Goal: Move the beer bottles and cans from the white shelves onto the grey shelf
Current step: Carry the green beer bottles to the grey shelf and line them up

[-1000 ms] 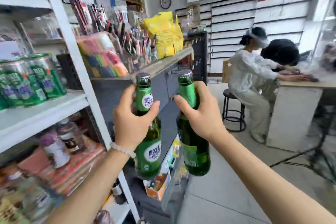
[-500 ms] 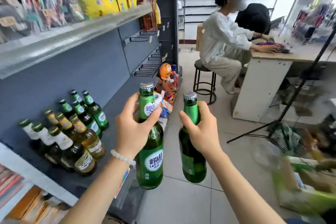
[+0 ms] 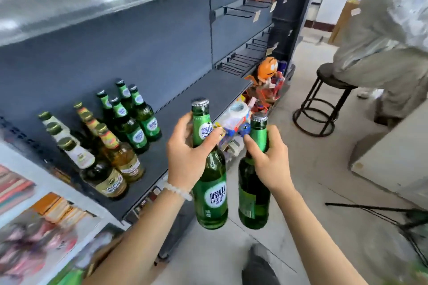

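Both hands (image 3: 185, 155) (image 3: 269, 164) lower now, bottles (image 3: 209, 192) (image 3: 253, 196) upright by necks.

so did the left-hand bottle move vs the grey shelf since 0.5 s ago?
Yes. The left hand carried its bottle closer to the grey shelf; its neck now overlaps the shelf's front edge, nearer the standing bottles.

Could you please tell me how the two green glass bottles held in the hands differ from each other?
The green glass bottle in the left hand turns a white round label to the camera; the green glass bottle in the right hand shows only a label's green edge. The left hand holds its bottle with its cap higher than the right hand does. Both are capped, upright, gripped near the neck, off the grey metal shelf.
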